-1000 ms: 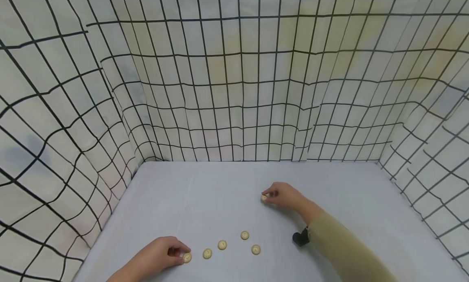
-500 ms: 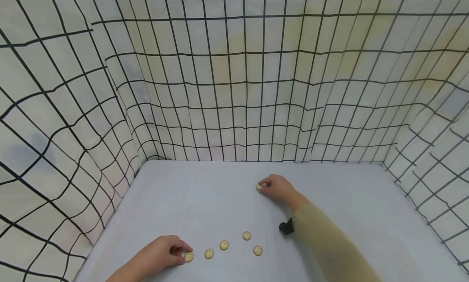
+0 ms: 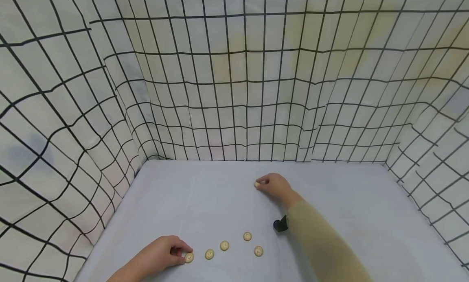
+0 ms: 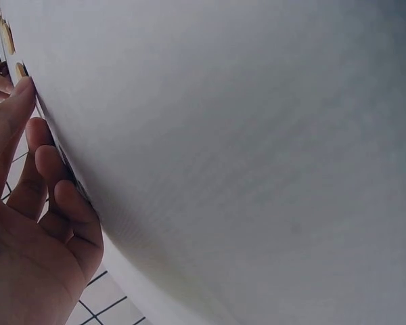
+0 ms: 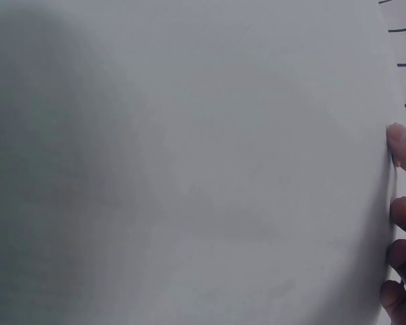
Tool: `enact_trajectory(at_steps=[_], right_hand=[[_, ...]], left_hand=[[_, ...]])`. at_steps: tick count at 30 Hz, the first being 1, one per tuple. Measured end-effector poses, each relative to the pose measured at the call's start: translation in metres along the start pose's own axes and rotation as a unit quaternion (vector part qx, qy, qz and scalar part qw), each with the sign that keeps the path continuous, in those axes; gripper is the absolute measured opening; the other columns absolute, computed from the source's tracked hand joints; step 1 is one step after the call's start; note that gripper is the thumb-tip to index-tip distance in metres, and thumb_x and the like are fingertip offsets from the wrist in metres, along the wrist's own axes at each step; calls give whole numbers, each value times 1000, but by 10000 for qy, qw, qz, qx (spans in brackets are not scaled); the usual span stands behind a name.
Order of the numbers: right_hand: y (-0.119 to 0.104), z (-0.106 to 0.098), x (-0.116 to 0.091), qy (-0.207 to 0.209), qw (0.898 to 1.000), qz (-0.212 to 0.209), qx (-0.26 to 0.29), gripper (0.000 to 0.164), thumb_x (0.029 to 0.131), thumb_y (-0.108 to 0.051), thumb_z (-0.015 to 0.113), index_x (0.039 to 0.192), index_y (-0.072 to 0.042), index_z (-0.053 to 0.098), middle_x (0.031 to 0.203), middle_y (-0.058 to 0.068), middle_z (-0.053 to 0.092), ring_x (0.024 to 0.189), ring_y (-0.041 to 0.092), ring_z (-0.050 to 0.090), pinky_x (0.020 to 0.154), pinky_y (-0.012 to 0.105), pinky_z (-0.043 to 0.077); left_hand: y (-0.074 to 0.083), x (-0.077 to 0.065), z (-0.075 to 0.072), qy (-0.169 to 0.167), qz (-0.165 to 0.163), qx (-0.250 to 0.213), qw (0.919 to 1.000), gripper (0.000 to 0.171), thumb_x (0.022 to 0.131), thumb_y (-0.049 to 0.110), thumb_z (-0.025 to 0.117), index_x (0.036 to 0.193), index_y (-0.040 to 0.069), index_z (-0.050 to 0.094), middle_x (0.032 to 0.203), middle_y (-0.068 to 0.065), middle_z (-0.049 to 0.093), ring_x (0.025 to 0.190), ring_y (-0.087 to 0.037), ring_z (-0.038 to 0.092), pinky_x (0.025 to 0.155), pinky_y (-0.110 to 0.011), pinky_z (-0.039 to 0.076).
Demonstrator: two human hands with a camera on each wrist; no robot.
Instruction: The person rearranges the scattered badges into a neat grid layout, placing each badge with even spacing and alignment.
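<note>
At the front left of the white table, my left hand (image 3: 161,253) pinches a round cream button (image 3: 189,257) between thumb and fingertips, against the tabletop. Farther back, right of the middle, my right hand (image 3: 275,186) holds another cream button (image 3: 257,184) in its fingertips. That button is partly hidden by the fingers. Several like buttons lie flat between the hands: one (image 3: 209,254) close to my left hand, a second (image 3: 224,245) beside it, another (image 3: 247,236) farther right and one (image 3: 258,251) nearer me. The left wrist view catches my left thumb (image 4: 17,108) near button edges.
A white cloth covers the table (image 3: 205,200). White walls with a black grid (image 3: 234,111) close it in at the back and sides. A small black device (image 3: 281,224) sticks out at my right sleeve (image 3: 318,241).
My right hand has moved farther back and a little left, with the button in its fingertips. The left hand stays in place on its button. The head view has shifted slightly.
</note>
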State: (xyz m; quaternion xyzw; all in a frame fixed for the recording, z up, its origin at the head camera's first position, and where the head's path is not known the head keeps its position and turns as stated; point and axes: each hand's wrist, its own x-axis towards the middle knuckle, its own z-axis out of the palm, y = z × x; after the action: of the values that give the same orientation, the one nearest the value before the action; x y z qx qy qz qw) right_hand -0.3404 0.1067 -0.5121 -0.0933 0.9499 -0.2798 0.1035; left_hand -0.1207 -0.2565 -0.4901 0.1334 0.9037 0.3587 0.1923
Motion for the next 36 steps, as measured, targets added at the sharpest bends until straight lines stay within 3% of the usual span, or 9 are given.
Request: enact_trajectory(at_steps=[11,21,29,36], right_hand=[[2,-2,-4,7,9999,59,128,36,86,-40,77,120,-28,73,103,0,63,92,19,53,83,39,46],[3,-14,-21,-268,9992,-252,166,36,84,-34,80,119,-29,73,89,-1,59,80,17,52,66,32,44],[8,-23,-48,-540,9929,-910,-544,36,82,-33,82,117,-29,75,80,-6,56,76,13,50,67,30,42],[18,-24,-82,-797,9847,-1429,-607,34,81,-35,82,115,-30,76,78,-12,56,75,10,51,67,29,44]], left_hand=[[2,-1,1,38,-3,1,10000,17,82,18,80,98,19,78,79,5,56,69,-5,47,60,-26,39],[5,-1,1,74,-214,85,9997,16,82,19,80,97,20,78,78,4,56,70,-7,47,60,-26,39],[6,0,3,105,-348,123,9993,16,82,19,81,98,21,78,78,5,55,71,-9,47,61,-27,39],[6,0,2,92,-367,106,9992,16,82,20,81,98,22,77,79,4,55,71,-10,47,61,-27,39]])
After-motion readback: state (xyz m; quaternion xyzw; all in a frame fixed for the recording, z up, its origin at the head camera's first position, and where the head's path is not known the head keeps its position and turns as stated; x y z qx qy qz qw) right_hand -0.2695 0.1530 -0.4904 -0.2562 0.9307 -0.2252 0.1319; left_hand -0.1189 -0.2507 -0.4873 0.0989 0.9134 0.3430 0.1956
